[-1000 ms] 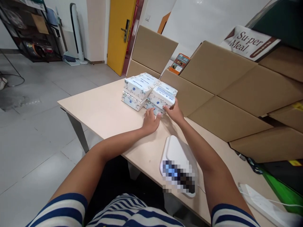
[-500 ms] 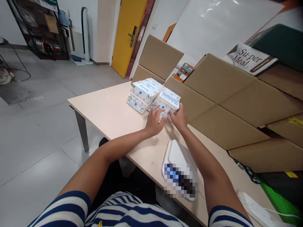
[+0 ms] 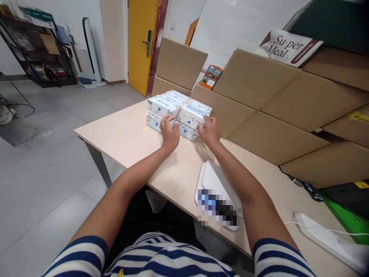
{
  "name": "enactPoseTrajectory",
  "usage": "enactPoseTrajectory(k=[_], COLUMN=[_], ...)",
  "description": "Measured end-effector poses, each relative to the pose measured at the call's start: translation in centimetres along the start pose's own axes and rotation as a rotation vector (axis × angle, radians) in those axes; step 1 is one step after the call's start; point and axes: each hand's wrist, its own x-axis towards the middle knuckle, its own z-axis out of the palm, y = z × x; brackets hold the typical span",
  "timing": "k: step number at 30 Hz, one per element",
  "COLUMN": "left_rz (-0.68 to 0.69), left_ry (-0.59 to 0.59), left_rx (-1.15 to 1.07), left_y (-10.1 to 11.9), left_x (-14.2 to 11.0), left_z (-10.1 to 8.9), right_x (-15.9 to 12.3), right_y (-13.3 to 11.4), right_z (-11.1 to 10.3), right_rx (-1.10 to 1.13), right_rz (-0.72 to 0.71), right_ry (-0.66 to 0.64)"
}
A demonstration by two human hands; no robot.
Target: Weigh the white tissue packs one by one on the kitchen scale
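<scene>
White, flower-printed tissue packs (image 3: 165, 107) lie in a two-layer block at the far part of the table, set in two groups side by side. My right hand (image 3: 210, 131) has its thumb on the front and its fingers at the right end of the upper right tissue pack (image 3: 191, 114), pinching that corner. At the front of the block, where the two groups meet, is my left hand (image 3: 170, 134). Its fingers are bent and apart from the thumb, touching the front of the left packs without gripping one. Under the right pack another tissue pack (image 3: 185, 130) shows.
A white device with a pixelated display (image 3: 217, 192) sits on the table (image 3: 115, 134) near my right forearm. Cardboard boxes (image 3: 242, 111) line the table's far right side. A white power strip (image 3: 325, 238) with a cable lies at the lower right.
The upper right pack now sits level and square on the lower one. My left hand has moved left off its front, while my right hand stays at its right end. The view has shifted slightly.
</scene>
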Motion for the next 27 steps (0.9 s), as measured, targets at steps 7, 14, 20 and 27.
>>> enactPoseTrajectory(k=[7,14,20,27], left_rz=[0.060,0.082,0.305,-0.086], left_ry=[-0.055,-0.037,0.074,0.028], left_rx=[0.023,0.032,0.085,0.053], left_y=[0.0,0.2,1.0,-2.9], left_x=[0.0,0.3,6.4,14.0], left_z=[-0.5,-0.5,-4.5,-10.1], right_x=[0.6,0.3,-2.7,-3.5], right_y=[0.4,0.2,-0.7,-4.1], right_z=[0.3,0.2,-0.7,-0.6], right_rx=[-0.044,-0.068,0.111,0.517], right_rz=[0.012,0.006,-0.020,-0.066], right_ry=[-0.053,-0.084,-0.096,-0.275])
